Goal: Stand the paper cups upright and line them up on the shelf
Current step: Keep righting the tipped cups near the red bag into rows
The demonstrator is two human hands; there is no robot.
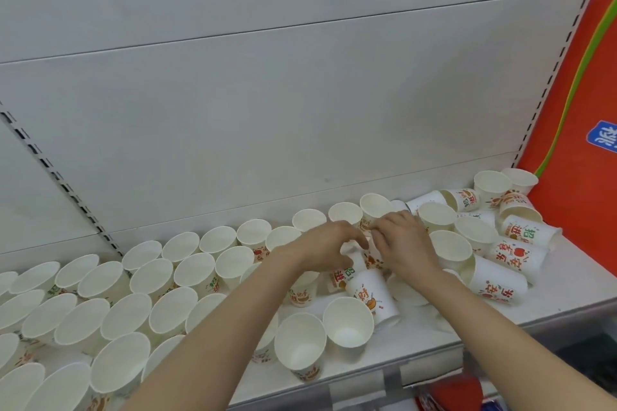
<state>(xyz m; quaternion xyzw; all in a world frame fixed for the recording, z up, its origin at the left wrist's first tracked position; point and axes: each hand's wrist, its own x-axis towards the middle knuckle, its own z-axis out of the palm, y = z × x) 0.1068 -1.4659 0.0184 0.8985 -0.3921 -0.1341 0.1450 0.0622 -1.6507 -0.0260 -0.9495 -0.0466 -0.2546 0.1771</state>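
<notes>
Two forearms enter from the lower edge of the view, both bare from the frame edge to the wrist. No sleeve, cuff or glove shows on either arm. The left hand (329, 245) is bare, with no ring, band or watch visible on the fingers or wrist. The right hand (405, 243) is likewise bare and unadorned at the wrist. Fingernails are too small and blurred to judge. No marks or dressings are discernible on either forearm.
</notes>
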